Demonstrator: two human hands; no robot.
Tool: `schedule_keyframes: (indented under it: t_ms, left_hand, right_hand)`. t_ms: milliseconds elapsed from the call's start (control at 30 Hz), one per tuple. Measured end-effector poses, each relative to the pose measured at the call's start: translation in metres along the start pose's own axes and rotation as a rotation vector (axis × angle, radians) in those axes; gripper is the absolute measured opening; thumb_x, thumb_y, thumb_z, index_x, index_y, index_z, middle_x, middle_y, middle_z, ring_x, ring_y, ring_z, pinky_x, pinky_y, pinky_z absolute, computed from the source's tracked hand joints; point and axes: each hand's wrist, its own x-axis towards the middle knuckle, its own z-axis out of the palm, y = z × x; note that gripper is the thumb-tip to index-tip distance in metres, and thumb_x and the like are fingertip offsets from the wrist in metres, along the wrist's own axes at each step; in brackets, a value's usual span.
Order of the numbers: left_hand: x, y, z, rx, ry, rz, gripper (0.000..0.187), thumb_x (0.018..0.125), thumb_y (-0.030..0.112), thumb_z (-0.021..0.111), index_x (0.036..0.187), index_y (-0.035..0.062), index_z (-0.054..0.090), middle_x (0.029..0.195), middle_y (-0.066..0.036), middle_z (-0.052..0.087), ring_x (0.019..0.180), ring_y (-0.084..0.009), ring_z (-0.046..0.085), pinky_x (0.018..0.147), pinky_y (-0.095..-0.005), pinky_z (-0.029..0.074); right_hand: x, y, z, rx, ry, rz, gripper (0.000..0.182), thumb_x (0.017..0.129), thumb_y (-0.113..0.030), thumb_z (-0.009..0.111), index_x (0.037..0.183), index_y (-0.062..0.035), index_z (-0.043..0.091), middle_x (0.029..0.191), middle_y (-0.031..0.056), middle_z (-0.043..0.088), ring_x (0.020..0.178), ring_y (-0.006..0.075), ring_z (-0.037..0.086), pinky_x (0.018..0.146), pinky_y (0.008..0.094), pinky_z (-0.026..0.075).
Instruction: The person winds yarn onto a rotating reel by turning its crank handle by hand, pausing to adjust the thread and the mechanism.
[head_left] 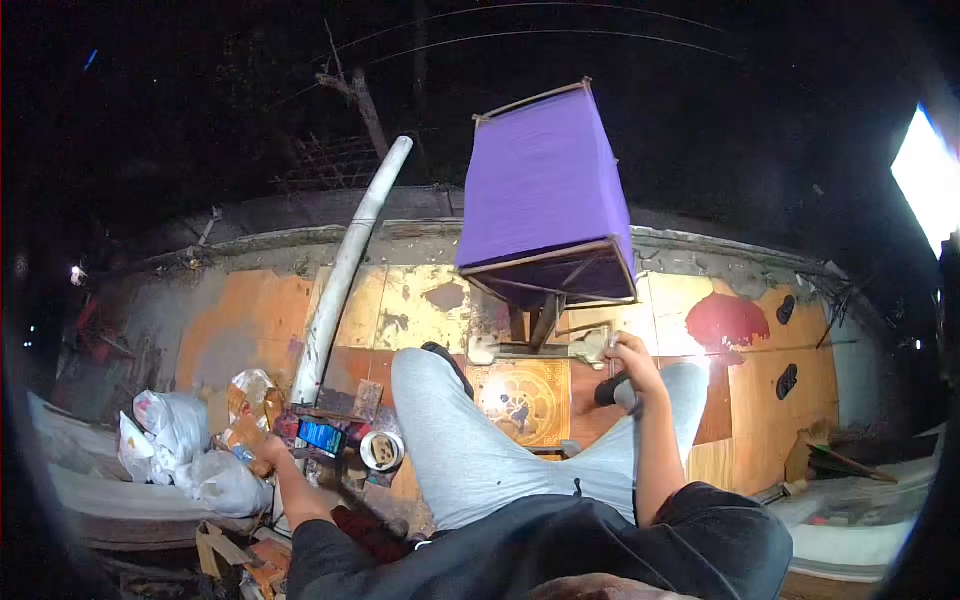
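Before my knees stands a purple box-shaped frame (540, 180) with wooden edges, resting on a post with a pale-ended crosspiece (588, 347) at its foot. My right hand (630, 358) is at the right end of that crosspiece, fingers bent; whether they grip it is too small to tell. Out to the left, my left hand (265, 452) reaches to a brown and orange plastic package (240, 434), its fingers hard to make out. Beside that hand are a lit phone (321, 437) and a round white container (382, 451) with something brown inside.
White plastic bags (175, 440) lie at the far left. A long pale pole (350, 265) slants across the floor. Two dark sandals (787, 380) rest on the right. A bright light (925, 175) shines at the right edge.
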Motion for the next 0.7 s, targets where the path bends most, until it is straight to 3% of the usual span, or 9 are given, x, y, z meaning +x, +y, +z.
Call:
schedule_keyframes:
  t_ms: [100,167,233,300,433,500,567,633,700]
  left_hand:
    - [0.003,0.015,-0.016,0.079,-0.242,-0.226,0.047,0.089,0.036,0.052,0.106,-0.0066,0.064,0.109,-0.025,0.064,0.098,-0.0409,0.062,0.088,-0.047,0.047]
    - [0.001,0.036,-0.031,-0.078,-0.036,-0.162,0.043,0.089,0.032,0.052,0.103,-0.0061,0.066,0.105,-0.025,0.065,0.094,-0.0395,0.063,0.085,-0.046,0.048]
    - [0.011,0.017,-0.027,-0.264,-0.426,-0.357,0.054,0.088,0.015,0.058,0.138,0.0007,0.042,0.142,-0.015,0.044,0.13,-0.0282,0.043,0.109,-0.0335,0.031]
    - [0.005,-0.003,-0.011,-0.227,-0.393,-0.351,0.048,0.087,0.016,0.058,0.13,-0.0007,0.046,0.135,-0.017,0.048,0.123,-0.0296,0.047,0.104,-0.0353,0.034]
    - [0.009,-0.021,0.023,-0.083,-0.271,-0.313,0.032,0.082,0.018,0.057,0.102,-0.0065,0.063,0.107,-0.024,0.063,0.098,-0.0354,0.061,0.086,-0.0426,0.047]
    - [0.013,-0.021,0.019,-0.042,-0.236,-0.301,0.032,0.081,0.019,0.057,0.095,-0.0079,0.067,0.1,-0.025,0.067,0.092,-0.0368,0.065,0.081,-0.0444,0.05]
    - [0.006,-0.013,0.004,0.113,-0.188,0.011,0.028,0.079,0.014,0.06,0.094,-0.0091,0.067,0.101,-0.026,0.066,0.095,-0.0371,0.064,0.085,-0.0442,0.048]
    - [0.008,-0.006,0.003,-0.069,-0.45,-0.261,0.027,0.076,0.009,0.062,0.095,-0.01,0.066,0.103,-0.027,0.065,0.1,-0.0383,0.062,0.091,-0.0435,0.045]
    - [-0.003,0.032,-0.027,-0.197,0.027,-0.105,0.027,0.076,0.006,0.06,0.097,-0.0099,0.065,0.108,-0.029,0.063,0.105,-0.0389,0.06,0.094,-0.0431,0.043]
  right_hand:
    - [0.017,0.027,-0.037,-0.309,0.129,0.045,0.021,0.078,-0.014,0.056,0.089,0.0032,0.061,0.081,0.0076,0.064,0.076,0.0127,0.059,0.069,0.0271,0.047]
    - [0.038,0.075,-0.049,-0.519,0.373,0.163,0.027,0.079,-0.019,0.059,0.089,0.0052,0.061,0.081,0.0149,0.065,0.079,0.0211,0.063,0.069,0.0326,0.048]
    - [0.066,0.15,-0.049,-0.715,0.551,0.147,0.028,0.077,-0.019,0.062,0.093,0.0034,0.063,0.082,0.0138,0.067,0.077,0.0189,0.062,0.065,0.0337,0.049]
    - [0.095,0.236,-0.036,-0.714,0.517,-0.088,0.045,0.076,-0.026,0.069,0.108,0.0039,0.058,0.099,0.0189,0.066,0.086,0.0218,0.063,0.069,0.0375,0.051]
    - [0.079,0.208,0.071,-0.524,0.083,0.523,0.068,0.077,-0.033,0.071,0.13,0.0003,0.046,0.117,0.0177,0.06,0.1,0.0241,0.06,0.081,0.035,0.05]
    - [0.038,0.123,0.121,-0.407,-0.088,0.438,0.072,0.08,-0.031,0.069,0.138,-0.001,0.039,0.123,0.0134,0.058,0.109,0.0226,0.056,0.082,0.0343,0.049]
    - [0.051,0.151,0.136,-0.238,-0.285,0.376,0.071,0.083,-0.024,0.065,0.143,-0.0019,0.033,0.135,0.0108,0.05,0.118,0.0209,0.051,0.087,0.0324,0.047]
    - [0.035,0.123,0.146,-0.054,-0.423,0.356,0.063,0.09,-0.016,0.056,0.145,-0.0023,0.029,0.146,0.011,0.037,0.129,0.0194,0.041,0.093,0.0316,0.043]
    - [0.025,0.095,0.147,0.115,-0.527,0.277,0.061,0.091,-0.016,0.054,0.144,0.0001,0.029,0.145,0.0124,0.038,0.127,0.0199,0.043,0.093,0.0332,0.044]
